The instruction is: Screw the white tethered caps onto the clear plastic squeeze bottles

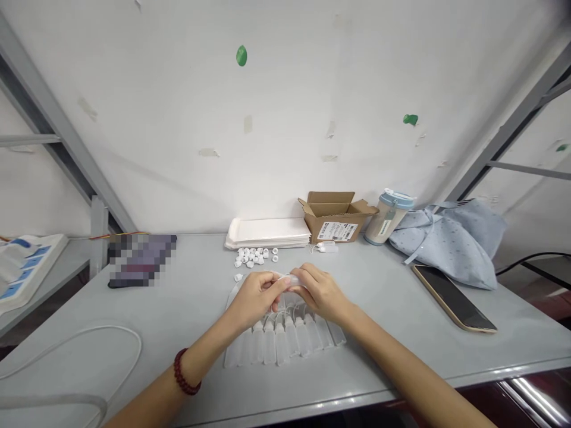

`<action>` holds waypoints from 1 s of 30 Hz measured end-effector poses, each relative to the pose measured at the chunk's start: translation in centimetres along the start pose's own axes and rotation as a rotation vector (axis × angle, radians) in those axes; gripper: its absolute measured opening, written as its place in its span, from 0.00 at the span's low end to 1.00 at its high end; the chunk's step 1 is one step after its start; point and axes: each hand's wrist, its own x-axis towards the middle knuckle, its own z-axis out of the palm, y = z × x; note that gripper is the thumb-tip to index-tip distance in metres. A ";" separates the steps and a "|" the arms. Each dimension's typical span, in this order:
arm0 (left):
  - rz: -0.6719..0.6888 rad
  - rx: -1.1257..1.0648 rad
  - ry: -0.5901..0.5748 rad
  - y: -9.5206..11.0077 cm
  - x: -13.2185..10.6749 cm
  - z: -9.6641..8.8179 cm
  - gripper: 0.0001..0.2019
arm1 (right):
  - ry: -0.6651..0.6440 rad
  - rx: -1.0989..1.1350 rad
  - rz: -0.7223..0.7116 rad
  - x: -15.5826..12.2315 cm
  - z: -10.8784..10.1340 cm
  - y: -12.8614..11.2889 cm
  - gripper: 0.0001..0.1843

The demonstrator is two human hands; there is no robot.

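A: What are the hands doing?
B: The left hand [261,292] and the right hand [317,290] meet over the smooth grey table [178,315], both with fingers closed on a small translucent whitish plastic piece [294,280]. The fingers cover much of it, so I can't tell its full shape.

A: And just below them?
B: A row of slim translucent plastic bottles [281,346] with thin white loops at their necks, lying side by side. A dark red beaded bracelet [184,371] circles the left wrist.

A: Further out?
B: Loose small white plastic caps [252,256] beyond the hands, before a flat white stack [272,229]. An open brown cardboard box [332,228] stands beside that stack; a black-screened phone [455,299] lies well to the right.
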 end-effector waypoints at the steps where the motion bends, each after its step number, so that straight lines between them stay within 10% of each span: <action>1: -0.004 -0.020 0.005 0.1 0.0 0.1 0.17 | 0.017 -0.041 -0.028 0.0 0.0 0.0 0.18; 14: 0.021 -0.050 -0.021 -0.2 -0.3 0.5 0.15 | -0.297 0.953 0.604 1.1 -2.0 -1.0 0.25; 19: 0.216 0.377 0.095 0.2 0.0 -3.5 0.15 | -0.113 0.507 0.607 0.9 -1.9 2.0 0.21; 23: 0.107 0.747 0.205 -1.1 0.8 -7.3 0.10 | -0.110 0.071 0.531 -0.1 -1.5 5.9 0.15; 30: -0.007 0.943 0.097 -4.3 2.1 -7.8 0.12 | -0.193 -0.066 0.512 -1.8 -0.5 10.1 0.16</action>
